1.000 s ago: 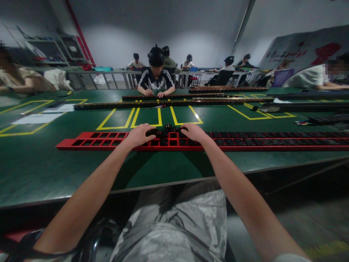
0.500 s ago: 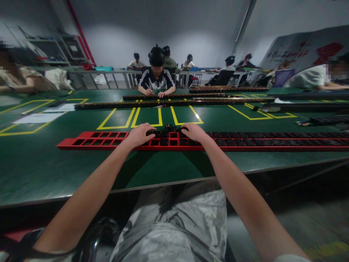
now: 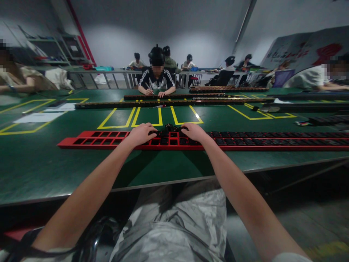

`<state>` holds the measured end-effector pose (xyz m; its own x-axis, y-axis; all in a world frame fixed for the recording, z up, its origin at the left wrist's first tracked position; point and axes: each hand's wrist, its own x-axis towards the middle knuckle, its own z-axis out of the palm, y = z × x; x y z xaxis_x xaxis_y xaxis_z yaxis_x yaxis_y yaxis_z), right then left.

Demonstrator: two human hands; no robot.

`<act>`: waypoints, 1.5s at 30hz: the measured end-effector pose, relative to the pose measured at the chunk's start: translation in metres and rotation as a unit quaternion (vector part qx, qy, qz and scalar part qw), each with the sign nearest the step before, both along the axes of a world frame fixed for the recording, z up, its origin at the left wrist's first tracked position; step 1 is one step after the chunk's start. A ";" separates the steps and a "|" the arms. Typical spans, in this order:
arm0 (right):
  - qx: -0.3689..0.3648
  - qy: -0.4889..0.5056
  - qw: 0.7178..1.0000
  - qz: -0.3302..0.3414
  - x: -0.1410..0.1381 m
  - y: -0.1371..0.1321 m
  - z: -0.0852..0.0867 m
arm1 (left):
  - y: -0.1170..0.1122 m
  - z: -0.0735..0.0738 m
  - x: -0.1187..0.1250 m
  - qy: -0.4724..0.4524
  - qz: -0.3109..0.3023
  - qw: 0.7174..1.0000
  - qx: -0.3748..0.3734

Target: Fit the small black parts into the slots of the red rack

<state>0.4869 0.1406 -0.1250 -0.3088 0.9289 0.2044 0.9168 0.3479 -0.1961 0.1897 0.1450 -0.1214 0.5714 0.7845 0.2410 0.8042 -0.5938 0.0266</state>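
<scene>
A long red frame point(image 3: 81, 146) with two rows of square openings lies across the green table. Small black square pieces point(image 3: 245, 142) fill its openings to the right, while the left-hand openings show none. Over the middle of the frame, my left hand point(image 3: 142, 134) pinches a black piece, mostly hidden by thumb and fingers. A short way to the right, my right hand point(image 3: 193, 131) has its thumb and fingers closed at the back row; what they hold is largely hidden. Between the hands, several loose black pieces point(image 3: 169, 127) sit at the frame's far edge.
Long dark strips point(image 3: 163, 105) lie across the table beyond the frame, among yellow tape outlines. White papers point(image 3: 40, 117) lie at the left. A person point(image 3: 156, 78) works opposite, and others sit farther back and at both sides. The table's near edge point(image 3: 163, 183) runs before my lap.
My left hand has shifted very slightly to the right at the frame. My right hand stays almost in place.
</scene>
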 end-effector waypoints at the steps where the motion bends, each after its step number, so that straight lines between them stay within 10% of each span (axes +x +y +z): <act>1: 0.000 -0.002 1.000 0.000 0.000 0.000 0.000 | -0.001 0.000 0.000 0.000 0.000 1.000 0.001; 24: -0.004 0.006 1.000 0.003 0.001 0.001 0.000 | -0.005 0.001 -0.001 -0.091 0.068 0.993 -0.008; 45: -0.001 0.005 1.000 0.006 0.001 0.000 0.001 | -0.008 0.006 -0.008 -0.231 -0.043 0.970 0.062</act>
<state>0.4884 0.1411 -0.1243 -0.3173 0.9256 0.2064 0.9109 0.3580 -0.2051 0.1816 0.1372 -0.1154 0.4425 0.6874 0.5759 0.6702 -0.6802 0.2969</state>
